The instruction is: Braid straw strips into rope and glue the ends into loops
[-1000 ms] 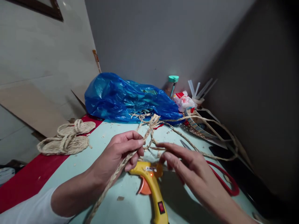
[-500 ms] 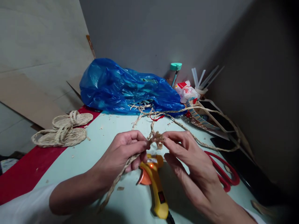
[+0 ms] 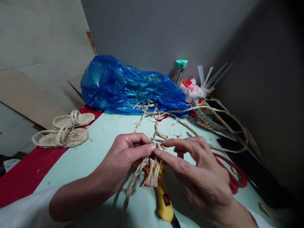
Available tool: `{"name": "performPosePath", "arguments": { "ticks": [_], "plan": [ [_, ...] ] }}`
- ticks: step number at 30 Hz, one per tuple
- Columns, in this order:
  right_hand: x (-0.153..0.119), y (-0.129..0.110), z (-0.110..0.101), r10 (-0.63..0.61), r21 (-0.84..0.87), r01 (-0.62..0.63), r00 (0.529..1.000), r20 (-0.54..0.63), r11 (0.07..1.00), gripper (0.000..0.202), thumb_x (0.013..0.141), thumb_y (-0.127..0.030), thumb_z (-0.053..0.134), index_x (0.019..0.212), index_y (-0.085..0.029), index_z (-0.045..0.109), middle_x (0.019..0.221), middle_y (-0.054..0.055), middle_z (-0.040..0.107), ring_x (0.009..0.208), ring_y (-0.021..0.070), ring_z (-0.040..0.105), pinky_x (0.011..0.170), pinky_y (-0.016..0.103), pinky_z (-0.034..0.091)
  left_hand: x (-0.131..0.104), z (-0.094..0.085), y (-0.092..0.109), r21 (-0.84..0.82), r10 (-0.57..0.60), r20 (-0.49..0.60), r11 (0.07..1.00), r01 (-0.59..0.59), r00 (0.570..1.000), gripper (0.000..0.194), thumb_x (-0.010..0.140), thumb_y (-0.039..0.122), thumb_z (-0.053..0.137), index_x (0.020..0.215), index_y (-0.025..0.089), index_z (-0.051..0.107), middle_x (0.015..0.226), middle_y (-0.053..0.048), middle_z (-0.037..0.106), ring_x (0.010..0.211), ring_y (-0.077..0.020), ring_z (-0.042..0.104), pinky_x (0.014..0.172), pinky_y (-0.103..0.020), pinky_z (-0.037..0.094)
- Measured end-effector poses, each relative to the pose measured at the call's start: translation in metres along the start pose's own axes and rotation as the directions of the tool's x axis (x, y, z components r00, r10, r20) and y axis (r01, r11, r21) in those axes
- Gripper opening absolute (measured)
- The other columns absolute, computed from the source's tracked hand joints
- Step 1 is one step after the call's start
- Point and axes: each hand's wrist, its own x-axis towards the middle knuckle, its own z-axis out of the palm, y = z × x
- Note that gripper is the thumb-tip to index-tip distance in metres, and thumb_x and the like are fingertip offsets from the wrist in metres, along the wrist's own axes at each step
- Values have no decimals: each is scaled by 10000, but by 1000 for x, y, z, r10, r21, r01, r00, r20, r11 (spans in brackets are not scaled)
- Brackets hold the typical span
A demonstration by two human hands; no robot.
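Observation:
Beige braided cord [image 3: 133, 182] hangs down from the fingers of my left hand [image 3: 129, 155], which is closed on it. My right hand [image 3: 199, 169] has its thumb and forefinger together on a small bundle of short fibre strands [image 3: 154, 173] beside the cord. The fingertips of both hands nearly meet and partly hide the strands' top. Beneath them a yellow glue gun [image 3: 163, 199] with an orange trigger lies on the table. Further back, the cord runs from the blue bag and loops round to the right.
Two small woven sandals [image 3: 71, 136] sit on the red strip at left. A blue plastic bag [image 3: 133, 85] stands behind. At right are red-handled scissors [image 3: 234, 177], a dark tray [image 3: 251, 171], a patterned box [image 3: 209, 117] and a cup of glue sticks [image 3: 207, 90].
The short strands now hang down in front of the glue gun. My right hand has closed its thumb and forefinger near my left fingertips. The view has shifted slightly.

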Motion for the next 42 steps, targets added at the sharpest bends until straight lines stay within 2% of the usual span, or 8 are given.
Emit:
{"name": "performPosePath", "arguments": {
  "ticks": [4, 11, 15, 21, 28, 34, 38, 42],
  "plan": [
    [9, -4, -5, -30, -8, 29, 997, -73, 1000, 413, 840, -36, 603, 1146, -298, 695, 988, 49, 688, 860, 186, 564, 711, 326, 485, 0, -1, -3, 59, -9, 32, 998, 7, 999, 143, 776, 269, 732, 763, 128, 716, 698, -49, 670, 658, -135, 613, 636, -238, 490],
    [13, -4, -7, -28, -7, 27, 995, -91, 1000, 264, 832, -58, 653, 1017, -224, 739, 980, 61, 699, 846, 173, 530, 695, 296, 478, -3, -3, -4, 152, -26, 63, 988, 16, 998, 175, 810, 316, 698, 827, 147, 740, 666, -36, 623, 594, -117, 553, 572, -229, 431],
    [11, -1, -6, -25, 4, 26, 995, -99, 1000, 284, 838, -30, 627, 1015, -226, 732, 976, 58, 693, 834, 170, 537, 698, 295, 481, -4, -3, -4, 154, -20, 118, 988, 2, 993, 230, 851, 333, 646, 746, 139, 709, 601, -17, 545, 589, -118, 523, 563, -228, 429],
    [10, 2, -5, -23, 23, 26, 995, -93, 999, 254, 836, -43, 643, 1008, -212, 723, 1005, 63, 679, 872, 185, 528, 706, 311, 477, -3, -2, -3, 133, -33, 119, 991, 17, 992, 259, 830, 332, 676, 669, 129, 666, 599, -2, 497, 634, -132, 555, 629, -241, 485],
    [4, 7, -1, -29, 53, 35, 993, -110, 998, 291, 816, -37, 673, 1036, -222, 712, 1032, 68, 681, 879, 202, 551, 715, 339, 477, -2, -3, -5, 43, -85, 155, 996, 80, 984, 92, 794, 254, 733, 859, 194, 758, 751, -15, 669, 697, -123, 628, 653, -212, 527],
    [7, 7, -5, -37, 70, 42, 997, -73, 997, 268, 823, -49, 671, 1028, -216, 712, 1026, 67, 686, 864, 192, 555, 757, 349, 482, -1, -2, -4, 103, -146, 125, 986, 133, 981, 104, 738, 240, 776, 821, 177, 769, 646, 2, 638, 601, -101, 595, 641, -215, 532],
    [10, 6, -8, 58, 241, -56, 998, -1, 969, 317, 865, -84, 650, 1129, -256, 683, 1070, 49, 678, 919, 185, 568, 808, 349, 492, -1, -1, 2, 241, -114, 140, 967, 78, 984, 102, 731, 251, 767, 753, 151, 771, 570, -4, 625, 505, -83, 534, 528, -185, 471],
    [11, 7, -6, 229, 443, -230, 972, 57, 867, 485, 857, -192, 707, 1310, -291, 565, 1143, 42, 656, 950, 187, 579, 855, 360, 490, -2, 1, 7, 301, -64, 91, 953, 34, 994, 48, 684, 208, 787, 708, 168, 776, 504, 21, 600, 428, -49, 462, 425, -138, 372]
  ]
}}
